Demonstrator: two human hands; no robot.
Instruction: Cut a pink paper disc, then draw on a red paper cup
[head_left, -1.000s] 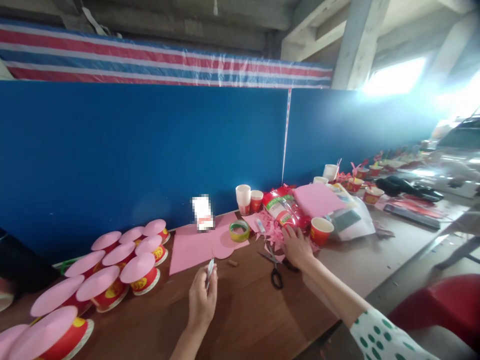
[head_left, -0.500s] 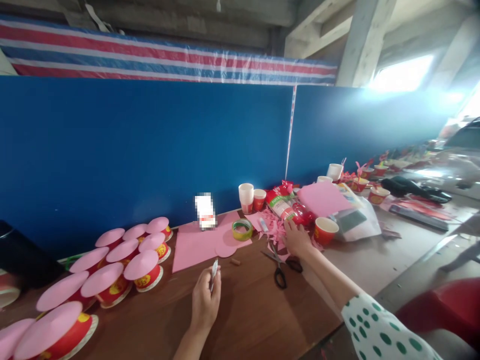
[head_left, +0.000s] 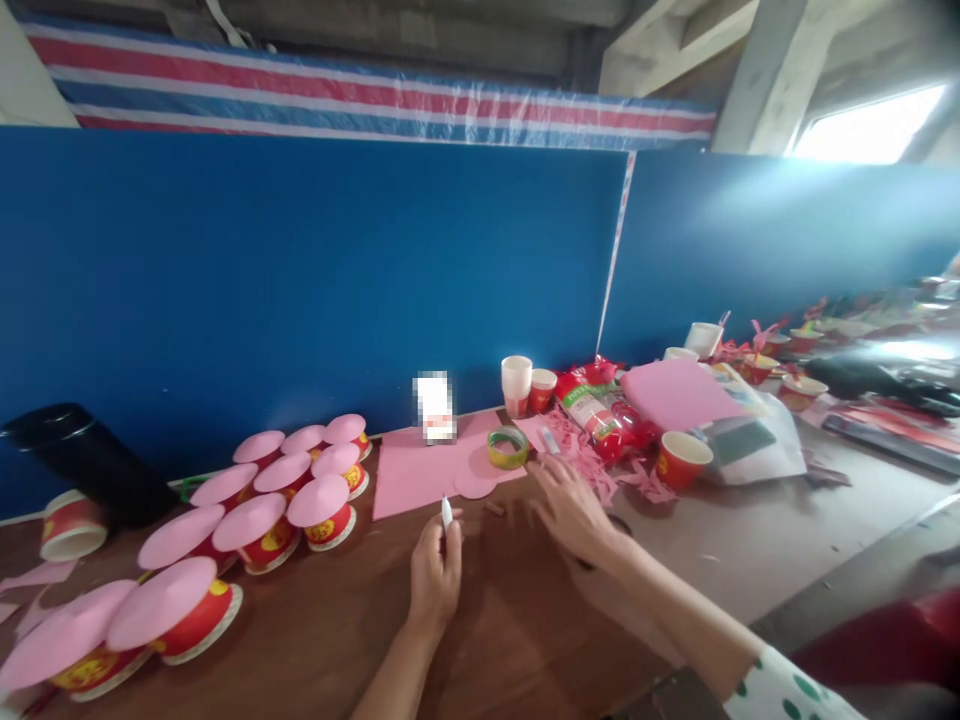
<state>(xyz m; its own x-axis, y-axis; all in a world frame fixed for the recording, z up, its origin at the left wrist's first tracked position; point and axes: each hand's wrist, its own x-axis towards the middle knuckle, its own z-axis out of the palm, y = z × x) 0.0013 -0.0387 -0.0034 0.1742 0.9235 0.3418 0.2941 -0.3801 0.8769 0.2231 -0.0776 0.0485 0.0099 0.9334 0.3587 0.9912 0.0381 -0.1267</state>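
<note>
My left hand point(head_left: 436, 572) is closed around a slim white pen-like item point(head_left: 447, 514), its tip pointing up and away from me. Over the brown table, my right hand point(head_left: 574, 508) has its fingers spread and holds nothing. Its fingertips are close to a roll of green-yellow tape point(head_left: 508, 449), which rests on pink paper point(head_left: 412, 477). A pink paper disc point(head_left: 475, 478) lies beside the tape. Black scissor handles point(head_left: 621, 524) are mostly hidden under my right hand and wrist. A small brown piece point(head_left: 495, 508) lies between my hands.
On the left stand several upturned red cups point(head_left: 274, 545) with pink cone tops, and a black bottle point(head_left: 90, 460) leans behind them. At the back are stacked paper cups point(head_left: 517, 385), red plastic packets point(head_left: 592, 405) and pink paper shreds point(head_left: 577, 450). A red cup point(head_left: 684, 461) stands right.
My right hand has moved left, away from the pink shreds and toward the tape, now covering most of the scissors. My left hand still holds the white item. The view has shifted left.
</note>
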